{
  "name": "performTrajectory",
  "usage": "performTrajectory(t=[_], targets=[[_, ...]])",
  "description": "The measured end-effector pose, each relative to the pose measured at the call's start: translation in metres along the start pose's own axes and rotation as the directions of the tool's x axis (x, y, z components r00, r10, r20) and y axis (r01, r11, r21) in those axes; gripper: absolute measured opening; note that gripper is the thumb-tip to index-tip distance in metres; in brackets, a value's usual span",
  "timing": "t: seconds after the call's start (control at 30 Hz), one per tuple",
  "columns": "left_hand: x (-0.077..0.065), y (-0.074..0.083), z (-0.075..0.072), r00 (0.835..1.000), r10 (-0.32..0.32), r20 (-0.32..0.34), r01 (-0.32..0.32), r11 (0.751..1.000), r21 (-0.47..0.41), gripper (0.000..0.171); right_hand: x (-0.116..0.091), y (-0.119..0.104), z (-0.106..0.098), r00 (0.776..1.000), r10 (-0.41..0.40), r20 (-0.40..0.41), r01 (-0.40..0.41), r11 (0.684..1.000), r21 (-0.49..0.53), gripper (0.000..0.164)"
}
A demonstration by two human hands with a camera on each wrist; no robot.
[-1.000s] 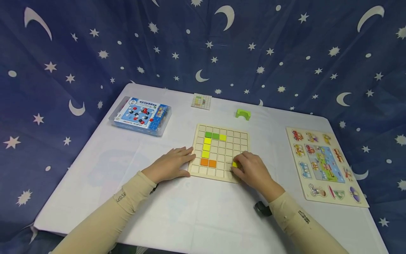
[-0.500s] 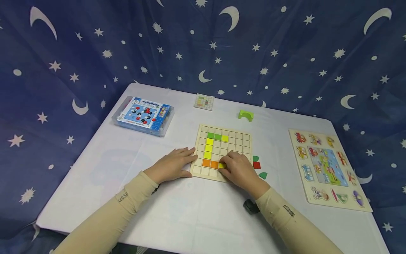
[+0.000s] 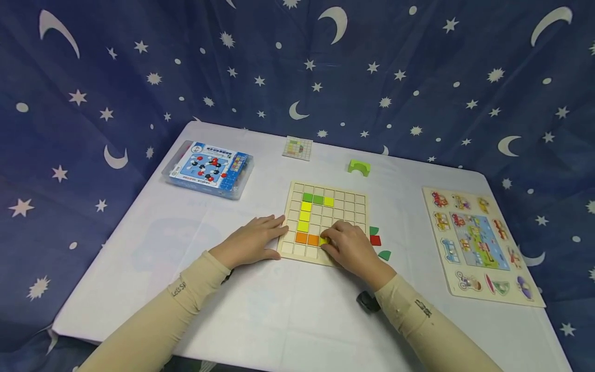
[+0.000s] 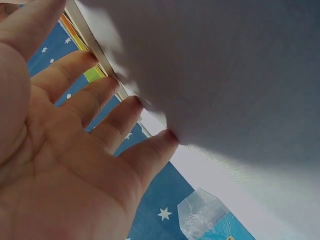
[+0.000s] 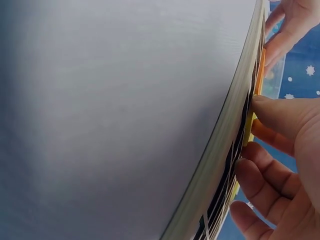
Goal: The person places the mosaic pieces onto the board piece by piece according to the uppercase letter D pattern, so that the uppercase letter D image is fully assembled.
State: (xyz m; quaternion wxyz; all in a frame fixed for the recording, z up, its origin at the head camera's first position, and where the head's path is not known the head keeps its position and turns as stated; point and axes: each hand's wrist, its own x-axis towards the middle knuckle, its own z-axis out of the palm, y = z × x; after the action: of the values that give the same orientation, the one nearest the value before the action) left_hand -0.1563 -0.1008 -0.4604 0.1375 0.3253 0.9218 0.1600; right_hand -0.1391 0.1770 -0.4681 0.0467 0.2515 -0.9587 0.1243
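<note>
A wooden grid board [image 3: 344,222] lies mid-table with two green tiles [image 3: 313,198], several yellow tiles [image 3: 304,216] and two orange tiles [image 3: 307,238] in its squares. My right hand [image 3: 351,249] pinches a yellow square tile [image 3: 323,241] just right of the orange pair. In the right wrist view the thumb and fingers hold this yellow tile [image 5: 248,123] at the board's surface. My left hand [image 3: 251,238] lies with straight fingers against the board's left edge. The left wrist view shows its fingertips [image 4: 110,83] along that edge.
Right of the board lie a red square [image 3: 375,240] and two green quarter-round pieces [image 3: 384,255]. Behind it are a pattern card [image 3: 297,148] and a green arch block [image 3: 359,167]. A boxed molecule kit [image 3: 207,170] sits left, a picture puzzle board [image 3: 479,243] right.
My right hand has carried the yellow tile leftward across the board to beside the orange tiles, uncovering the red and green pieces. My left hand has stayed at the board's edge.
</note>
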Motion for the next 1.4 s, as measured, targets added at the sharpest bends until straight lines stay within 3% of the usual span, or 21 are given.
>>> performTrajectory(t=[0.23,0.53,0.7,1.13,1.4], targets=[[0.000,-0.001,0.001,1.000,0.002,-0.011,-0.002,1.000,-0.006,0.071,-0.006,0.012,-0.007,1.000,0.023,-0.012,-0.024,1.000,-0.008,0.023],[-0.001,0.001,0.000,1.000,-0.001,-0.001,0.001,1.000,0.000,0.072,-0.040,0.061,-0.023,0.984,0.177,-0.022,-0.178,0.981,-0.074,0.027],[-0.001,0.001,0.000,1.000,-0.003,-0.001,0.003,1.000,0.006,0.072,-0.051,0.076,-0.028,0.976,0.219,0.001,-0.218,0.972,-0.092,0.031],[0.000,0.001,0.000,1.000,-0.010,0.003,0.010,1.000,0.002,0.073,-0.057,0.081,-0.031,0.971,0.234,0.053,-0.228,0.969,-0.094,0.026],[0.001,0.001,0.002,1.000,-0.014,0.010,0.014,1.000,0.008,0.073,-0.054,0.078,-0.036,0.977,0.211,0.011,-0.210,0.976,-0.047,0.024]])
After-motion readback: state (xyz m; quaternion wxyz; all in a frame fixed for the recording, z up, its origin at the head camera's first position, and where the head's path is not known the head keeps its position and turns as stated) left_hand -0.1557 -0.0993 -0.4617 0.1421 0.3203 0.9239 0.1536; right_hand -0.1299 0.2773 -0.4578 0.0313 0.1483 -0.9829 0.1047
